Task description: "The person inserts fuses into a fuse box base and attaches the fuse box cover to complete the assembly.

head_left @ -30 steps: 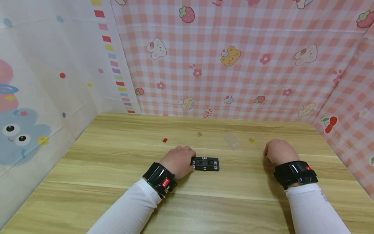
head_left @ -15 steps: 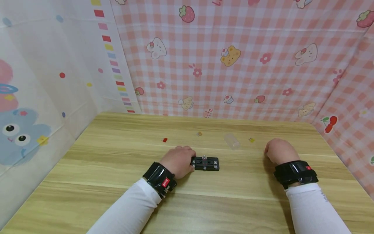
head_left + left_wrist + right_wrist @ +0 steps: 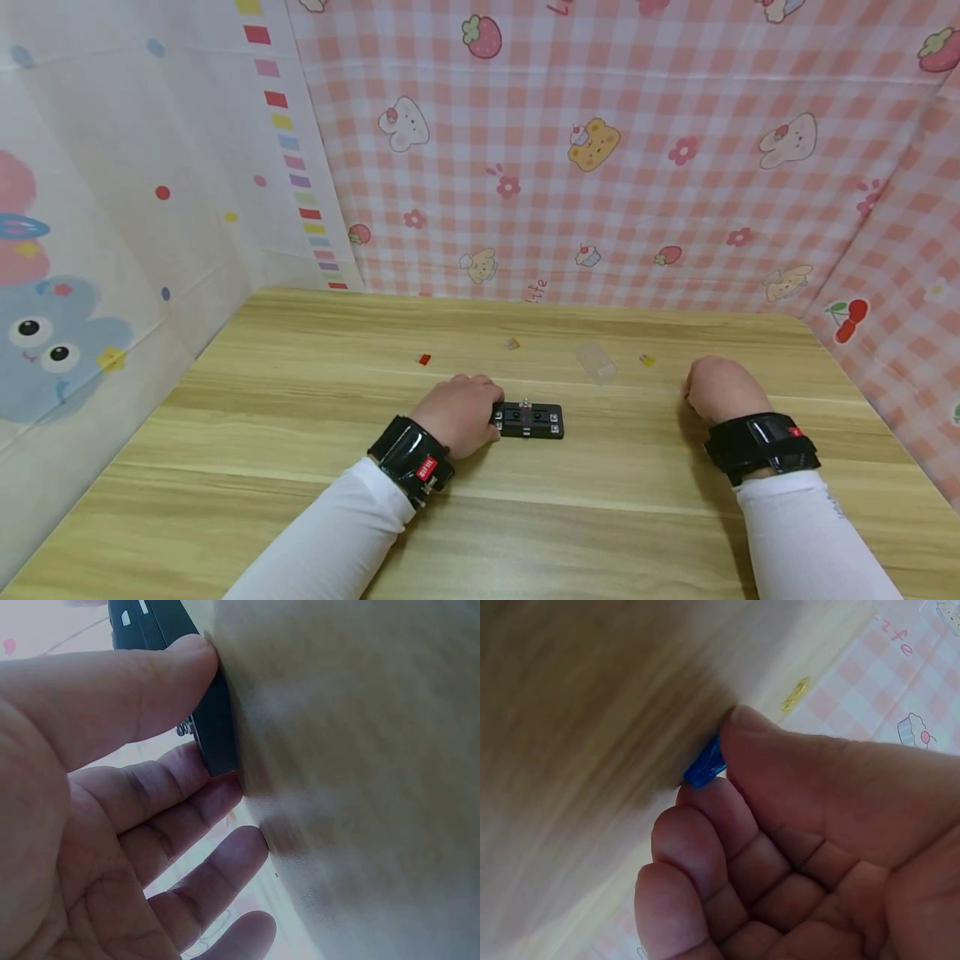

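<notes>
While my left hand (image 3: 457, 415) grips the left end of the black terminal block (image 3: 528, 420) on the bench (image 3: 600, 533), my right hand (image 3: 723, 390) pinches a blue plastic piece (image 3: 705, 765) between thumb and curled fingers, near the yellow blade fuse (image 3: 647, 360). Held at one end only, the block could swivel under sideways force; the piece, barely exposed, could slip if the thumb rolls.

White sleeves (image 3: 322, 533) meet black, red-tagged wristbands (image 3: 405, 454).
</notes>
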The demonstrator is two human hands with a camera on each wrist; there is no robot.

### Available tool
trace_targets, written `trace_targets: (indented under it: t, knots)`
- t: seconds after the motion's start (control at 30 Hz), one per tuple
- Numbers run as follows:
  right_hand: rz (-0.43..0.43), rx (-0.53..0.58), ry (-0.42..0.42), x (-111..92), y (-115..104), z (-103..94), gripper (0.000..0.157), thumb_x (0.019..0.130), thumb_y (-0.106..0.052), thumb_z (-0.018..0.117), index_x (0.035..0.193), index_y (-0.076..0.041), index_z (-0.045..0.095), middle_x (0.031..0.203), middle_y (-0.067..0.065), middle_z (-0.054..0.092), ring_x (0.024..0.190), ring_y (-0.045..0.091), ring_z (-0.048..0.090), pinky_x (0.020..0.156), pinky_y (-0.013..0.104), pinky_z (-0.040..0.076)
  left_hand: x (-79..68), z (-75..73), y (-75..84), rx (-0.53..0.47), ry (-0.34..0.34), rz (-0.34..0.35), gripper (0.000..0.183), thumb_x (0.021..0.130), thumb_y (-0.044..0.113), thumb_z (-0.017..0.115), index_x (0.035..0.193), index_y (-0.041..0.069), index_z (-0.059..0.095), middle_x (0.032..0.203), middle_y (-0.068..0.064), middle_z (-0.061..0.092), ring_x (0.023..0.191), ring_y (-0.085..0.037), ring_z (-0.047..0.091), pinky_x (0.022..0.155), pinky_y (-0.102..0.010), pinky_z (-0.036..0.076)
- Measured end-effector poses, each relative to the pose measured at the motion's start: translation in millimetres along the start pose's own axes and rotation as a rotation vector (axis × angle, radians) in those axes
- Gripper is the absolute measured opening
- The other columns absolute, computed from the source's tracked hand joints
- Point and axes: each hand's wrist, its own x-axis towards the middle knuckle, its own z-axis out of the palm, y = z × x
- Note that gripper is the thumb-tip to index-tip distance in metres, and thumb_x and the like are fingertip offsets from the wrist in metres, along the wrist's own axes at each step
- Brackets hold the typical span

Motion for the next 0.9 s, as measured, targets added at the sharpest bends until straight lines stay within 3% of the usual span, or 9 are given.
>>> trace_targets:
  t: [0.23,0.37,0.5,0.9]
  knots:
    - [0.018,0.016,-0.045,1.1,1.0,-0.4,0.017,0.087,0.003,0.063,0.089,0.001,0.080,0.080,0.013,0.064,0.073,0.029,0.055,0.063,0.033,0.042,-0.3,-0.5,0.3,0.003,-0.010,-0.003,0.053,0.094,0.037,0.079,0.139,0.013,0.067,0.144,-0.005,0.065,0.124,-0.029,0.063,0.107,-0.045,0.052]
    - [0.024,0.021,-0.051,1.2,1.1,-1.7,0.016,0.088,0.002,0.066,0.095,0.003,0.080,0.089,0.017,0.070,0.077,0.031,0.057,0.069,0.037,0.047,-0.6,-0.6,0.6,0.004,-0.009,-0.005,0.053,0.094,0.037,0.079,0.140,0.013,0.066,0.145,-0.005,0.065,0.125,-0.029,0.063,0.108,-0.046,0.052]
    - [0.033,0.037,-0.046,0.5,1.2,-1.5,0.016,0.090,-0.001,0.068,0.100,0.006,0.079,0.099,0.023,0.074,0.080,0.032,0.059,0.075,0.043,0.052,-0.7,-0.4,0.8,0.004,-0.012,-0.007,0.054,0.094,0.038,0.079,0.140,0.013,0.066,0.145,-0.005,0.065,0.126,-0.030,0.063,0.109,-0.046,0.052]
    - [0.016,0.040,-0.015,-1.1,-0.4,-3.5,0.013,0.089,-0.002,0.070,0.097,0.004,0.078,0.098,0.022,0.074,0.082,0.032,0.061,0.077,0.047,0.054,0.0,-1.3,0.8,-0.002,-0.017,-0.008,0.053,0.095,0.037,0.078,0.140,0.013,0.066,0.144,-0.005,0.065,0.125,-0.029,0.063,0.108,-0.046,0.052]
